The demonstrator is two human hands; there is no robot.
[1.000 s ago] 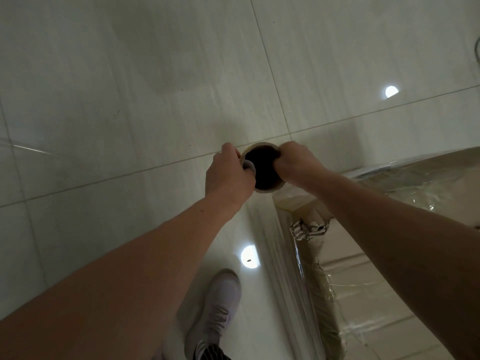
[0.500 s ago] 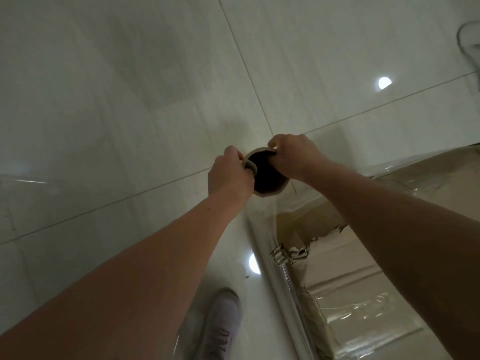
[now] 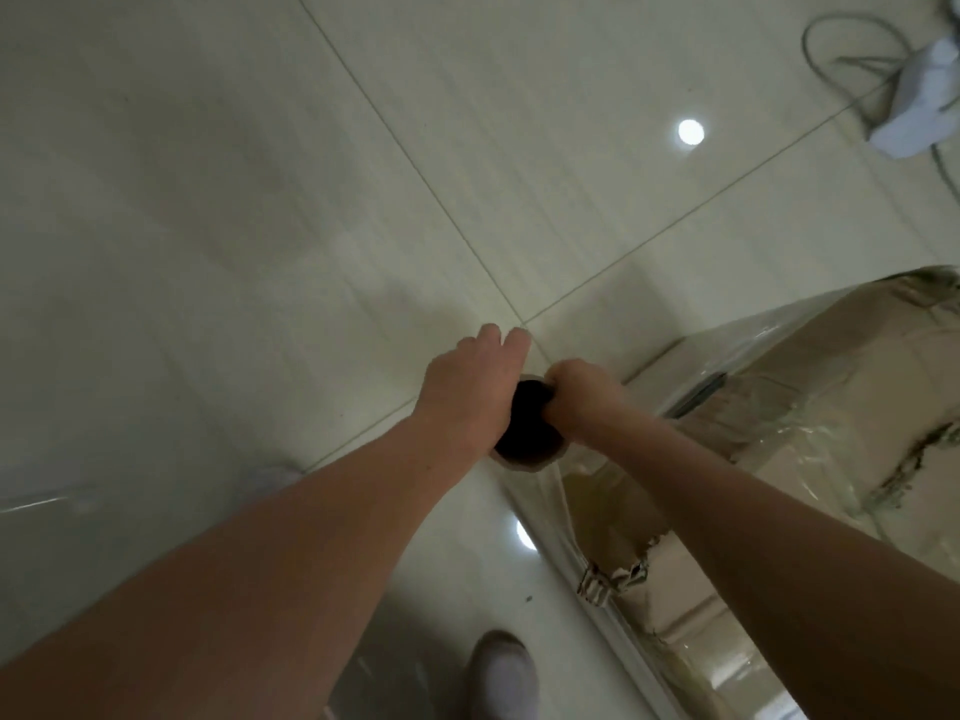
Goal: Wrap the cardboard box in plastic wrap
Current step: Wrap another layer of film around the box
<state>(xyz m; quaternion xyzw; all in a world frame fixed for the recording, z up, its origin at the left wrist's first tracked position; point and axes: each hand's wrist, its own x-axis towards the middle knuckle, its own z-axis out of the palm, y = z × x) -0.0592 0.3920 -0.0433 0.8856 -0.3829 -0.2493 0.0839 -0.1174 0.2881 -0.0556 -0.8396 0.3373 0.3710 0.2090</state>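
Floor: pale glossy tiles (image 3: 218, 210) are filling most of the view, with thin grout lines crossing just beyond the hands and two round light glares showing.
Far corner: a white cloth-like heap (image 3: 919, 103) is lying among a looping grey cable (image 3: 831, 49), well apart from the box.
Writing: no label or print is showing clearly enough to read.
Roll: the plastic wrap roll (image 3: 527, 439) is pointing its dark core end at the camera, beside the box corner.
Left hand (image 3: 470, 392): it is lying against the roll's left side, fingers stretched forward.
Right hand (image 3: 579, 400): it is gripping the roll's rim, fingers curled.
Box: the cardboard box (image 3: 810, 423) is standing at right, film-covered, torn at one edge, cut off by the frame.
Hidden: the roll's body is lying out of sight below its end; a pale shoe (image 3: 501, 678) is partly cropped.
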